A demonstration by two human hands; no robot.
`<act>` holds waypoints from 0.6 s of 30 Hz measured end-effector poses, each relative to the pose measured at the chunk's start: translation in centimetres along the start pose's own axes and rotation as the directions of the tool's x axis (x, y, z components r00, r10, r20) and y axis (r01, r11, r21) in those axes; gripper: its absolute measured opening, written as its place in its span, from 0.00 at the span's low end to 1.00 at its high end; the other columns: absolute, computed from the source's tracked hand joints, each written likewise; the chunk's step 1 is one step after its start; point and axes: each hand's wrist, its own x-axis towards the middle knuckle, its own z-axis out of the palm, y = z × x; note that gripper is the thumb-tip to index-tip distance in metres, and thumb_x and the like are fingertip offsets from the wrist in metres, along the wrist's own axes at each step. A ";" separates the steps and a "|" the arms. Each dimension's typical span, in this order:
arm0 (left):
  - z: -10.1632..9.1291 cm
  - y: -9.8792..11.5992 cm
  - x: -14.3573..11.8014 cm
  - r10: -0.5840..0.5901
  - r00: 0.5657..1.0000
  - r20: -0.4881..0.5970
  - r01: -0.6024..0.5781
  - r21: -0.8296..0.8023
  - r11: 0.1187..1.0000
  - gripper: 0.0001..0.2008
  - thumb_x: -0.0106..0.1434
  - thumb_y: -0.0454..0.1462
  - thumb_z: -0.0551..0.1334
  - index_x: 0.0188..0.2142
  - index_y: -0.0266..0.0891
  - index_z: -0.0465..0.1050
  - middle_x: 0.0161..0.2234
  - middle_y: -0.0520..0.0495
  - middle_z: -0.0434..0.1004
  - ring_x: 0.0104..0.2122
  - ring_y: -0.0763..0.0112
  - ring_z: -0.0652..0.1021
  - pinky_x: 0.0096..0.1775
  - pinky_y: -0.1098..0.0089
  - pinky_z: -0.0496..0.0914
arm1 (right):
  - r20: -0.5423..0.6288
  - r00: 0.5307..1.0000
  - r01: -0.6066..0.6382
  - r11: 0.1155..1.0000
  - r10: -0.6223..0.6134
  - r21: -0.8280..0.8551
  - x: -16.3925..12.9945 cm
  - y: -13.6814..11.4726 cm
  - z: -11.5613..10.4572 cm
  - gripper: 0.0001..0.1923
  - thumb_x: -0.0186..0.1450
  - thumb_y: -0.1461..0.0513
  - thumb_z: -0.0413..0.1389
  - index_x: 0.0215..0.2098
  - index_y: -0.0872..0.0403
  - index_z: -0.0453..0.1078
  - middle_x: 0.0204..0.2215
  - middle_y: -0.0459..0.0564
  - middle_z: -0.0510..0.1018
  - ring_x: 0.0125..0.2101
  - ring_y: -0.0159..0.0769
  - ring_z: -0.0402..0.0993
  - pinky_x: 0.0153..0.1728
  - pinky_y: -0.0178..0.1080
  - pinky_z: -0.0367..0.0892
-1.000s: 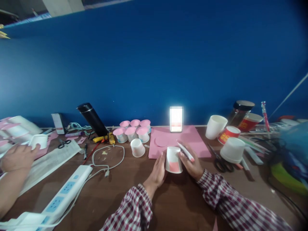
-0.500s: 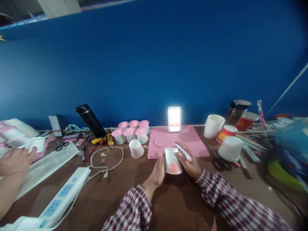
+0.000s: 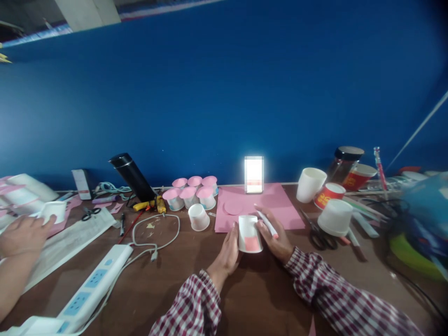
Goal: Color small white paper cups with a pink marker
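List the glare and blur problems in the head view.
Head view, middle: the upright bright rectangle is blown out and blocky, its glow spilling onto the blue wall; head view, right edge: the blue item is smeared; head view, upper right corner: darkened; head view, centre: the paper cup and marker stay readable, though slightly soft.

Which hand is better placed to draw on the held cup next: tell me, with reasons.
The right hand, probably: it holds the white pen close beside the cup, while the left hand supports the cup's left side.
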 end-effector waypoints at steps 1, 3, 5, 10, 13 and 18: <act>-0.1 -0.5 0.0 0.030 1.000 0.001 -0.030 0.043 0.999 0.29 0.62 0.50 0.57 0.56 0.33 0.65 0.56 0.38 0.70 0.61 0.53 0.63 0.64 0.58 0.52 | -0.008 1.000 0.008 1.000 -0.009 -0.013 0.0 0.0 0.0 0.20 0.68 0.57 0.51 0.57 0.52 0.61 0.48 0.55 0.73 0.47 0.39 0.72 0.49 0.43 0.69; -0.4 -1.8 0.0 0.106 0.994 0.033 -0.110 0.126 0.986 0.31 0.61 0.49 0.58 0.58 0.34 0.63 0.58 0.37 0.67 0.60 0.53 0.63 0.63 0.57 0.53 | -0.022 1.000 0.017 0.999 -0.017 -0.028 0.1 -0.1 0.0 0.19 0.68 0.57 0.50 0.56 0.52 0.62 0.50 0.55 0.72 0.49 0.40 0.71 0.50 0.43 0.68; -0.7 -2.9 0.0 0.202 0.976 0.086 -0.216 0.208 0.954 0.35 0.59 0.49 0.61 0.61 0.32 0.58 0.60 0.34 0.63 0.61 0.51 0.63 0.63 0.56 0.54 | -0.025 1.000 0.013 1.000 -0.013 -0.024 0.1 -0.2 0.1 0.19 0.68 0.57 0.50 0.56 0.52 0.62 0.50 0.55 0.72 0.48 0.39 0.71 0.50 0.43 0.68; -0.9 -4.1 0.1 0.204 0.978 0.035 -0.206 0.262 0.943 0.35 0.59 0.48 0.61 0.61 0.32 0.57 0.59 0.33 0.64 0.61 0.48 0.62 0.62 0.52 0.54 | -0.022 1.000 0.002 1.000 -0.002 -0.003 0.0 -0.2 0.2 0.19 0.68 0.57 0.49 0.56 0.52 0.62 0.47 0.54 0.74 0.46 0.38 0.72 0.48 0.41 0.69; -0.8 -4.1 0.1 0.158 0.987 -0.016 -0.148 0.259 0.954 0.36 0.56 0.46 0.64 0.60 0.33 0.58 0.58 0.33 0.65 0.58 0.46 0.65 0.61 0.50 0.55 | -0.053 0.998 -0.017 1.000 0.017 0.001 0.0 0.0 0.3 0.19 0.68 0.56 0.49 0.55 0.53 0.62 0.44 0.53 0.75 0.43 0.38 0.73 0.44 0.40 0.71; -0.5 -3.7 0.1 0.073 0.996 -0.061 -0.065 0.119 0.991 0.35 0.54 0.43 0.65 0.58 0.33 0.60 0.56 0.34 0.68 0.59 0.47 0.64 0.61 0.51 0.53 | -0.149 0.988 -0.040 0.998 0.032 -0.047 0.0 0.4 0.5 0.17 0.68 0.55 0.50 0.52 0.53 0.64 0.39 0.51 0.76 0.40 0.38 0.74 0.46 0.43 0.69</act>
